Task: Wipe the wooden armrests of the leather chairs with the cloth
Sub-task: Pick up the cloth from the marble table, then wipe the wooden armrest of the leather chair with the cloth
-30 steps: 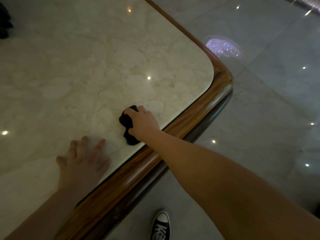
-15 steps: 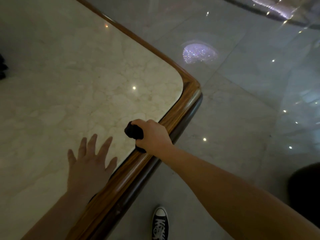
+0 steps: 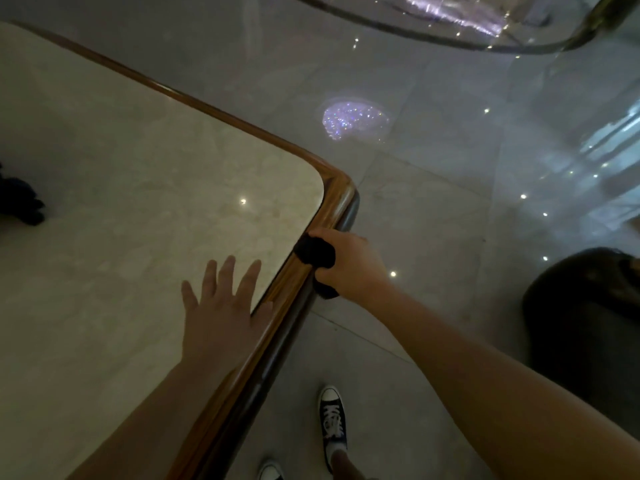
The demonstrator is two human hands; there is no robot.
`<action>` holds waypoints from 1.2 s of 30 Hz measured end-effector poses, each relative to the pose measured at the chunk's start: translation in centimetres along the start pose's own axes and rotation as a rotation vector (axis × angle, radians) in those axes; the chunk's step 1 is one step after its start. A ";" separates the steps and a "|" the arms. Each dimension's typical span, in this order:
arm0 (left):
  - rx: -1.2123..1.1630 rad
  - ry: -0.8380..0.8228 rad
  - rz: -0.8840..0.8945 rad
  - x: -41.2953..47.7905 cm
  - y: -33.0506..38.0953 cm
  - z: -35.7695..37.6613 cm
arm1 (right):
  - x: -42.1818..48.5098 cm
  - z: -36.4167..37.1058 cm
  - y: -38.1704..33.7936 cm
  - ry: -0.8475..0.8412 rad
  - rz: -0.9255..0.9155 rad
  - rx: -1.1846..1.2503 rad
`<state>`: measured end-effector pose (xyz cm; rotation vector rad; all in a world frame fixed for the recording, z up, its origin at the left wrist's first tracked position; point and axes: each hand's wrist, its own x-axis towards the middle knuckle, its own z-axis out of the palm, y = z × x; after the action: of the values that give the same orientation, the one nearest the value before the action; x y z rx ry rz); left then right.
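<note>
Right now my right hand (image 3: 349, 263) is curled tight around the black cloth (image 3: 314, 251), pressing it onto the wooden rim (image 3: 277, 299) of the marble-topped table (image 3: 121, 237), just short of the rounded corner. My knuckles face up and outward, my thumb side sits toward the corner, and my forearm runs back bare toward the lower right. A bit of cloth bulges out on the tabletop side of my fist and another bit hangs below my hand over the outer edge of the rim. My left hand (image 3: 221, 306) lies flat on the marble, palm down, fingers spread wide and holding nothing; its thumb side reaches just to the inner edge of the wood, near my right hand but not touching it.

The rim runs diagonally from lower left up to the corner, then turns and runs away to the upper left. Beyond it the glossy tiled floor (image 3: 433, 209) is open, dotted with reflected lights. A dark rounded seat (image 3: 581, 313), likely a chair, stands at the right, well apart from the table. My two sneakers (image 3: 332, 424) stand on the floor just beside the table's edge.

The cloth looks small, bunched and soft, almost fully wrapped by my fingers. Another dark object (image 3: 24, 202) lies at the far left of the tabletop; I cannot tell what it is.
</note>
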<state>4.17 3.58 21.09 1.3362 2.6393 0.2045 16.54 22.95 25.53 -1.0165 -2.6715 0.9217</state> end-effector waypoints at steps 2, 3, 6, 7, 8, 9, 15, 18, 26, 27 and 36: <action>0.005 0.005 0.047 -1.2 1.0 -1.7 | -2.5 -1.8 -0.5 0.046 0.040 0.012; 0.012 0.007 0.072 -1.7 1.5 -2.5 | -3.6 -2.6 -0.7 0.063 0.061 -0.002; 0.020 0.006 0.140 -3.1 3.2 -4.5 | -7.2 -5.0 -0.8 0.095 0.134 -0.026; 0.025 0.004 0.159 -3.5 3.8 -5.0 | -8.4 -5.8 -0.7 0.105 0.155 -0.025; 0.036 0.005 0.179 -3.9 4.5 -5.4 | -9.7 -6.6 -0.6 0.117 0.173 -0.021; 0.051 0.008 0.200 -4.3 5.3 -5.7 | -10.9 -7.3 -0.5 0.131 0.188 -0.013; 0.077 0.000 0.316 -6.2 10.9 -6.7 | -17.9 -11.1 2.2 0.186 0.309 -0.013; 0.069 -0.011 0.376 -6.9 14.3 -6.5 | -21.1 -12.6 4.3 0.215 0.367 -0.020; 0.063 -0.011 0.557 -9.2 25.8 -5.5 | -30.2 -17.3 10.6 0.339 0.513 0.003; 0.063 -0.019 0.576 -9.6 27.3 -5.3 | -31.5 -17.8 11.5 0.357 0.533 0.014; 0.102 -0.042 0.787 -14.3 41.4 -2.9 | -43.9 -22.5 19.1 0.463 0.685 0.073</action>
<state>44.31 16.25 33.61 2.3123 1.9699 0.1336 68.03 17.14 35.97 -1.9025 -1.9096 0.7342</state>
